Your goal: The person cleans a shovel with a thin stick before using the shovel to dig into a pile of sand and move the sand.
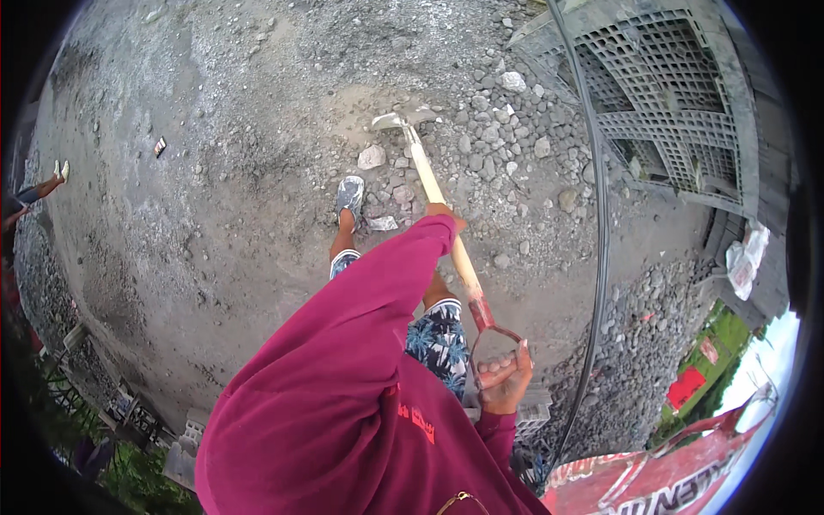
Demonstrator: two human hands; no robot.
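A shovel [464,262] with a pale wooden shaft and a worn red D-shaped handle slants across in front of me. Around the middle of its shaft my left hand [445,216] is closed, mostly behind the maroon sleeve cuff. Lower down, my right hand [505,378] has its fingers wrapped on the D-handle, thumb pointing up along one side. The shovel's blade [390,122] lies at the ground by a sandy patch, at the edge of loose stones; part of it is hard to make out. A pale rock [372,157] sits just below the blade.
My shod foot [350,196] stands near the rocks. Grey stones [498,129] spread to the right of the blade. A black cable [598,215] runs down on the right, before a lattice-block wall [669,94]. Another person's leg [47,184] shows far left.
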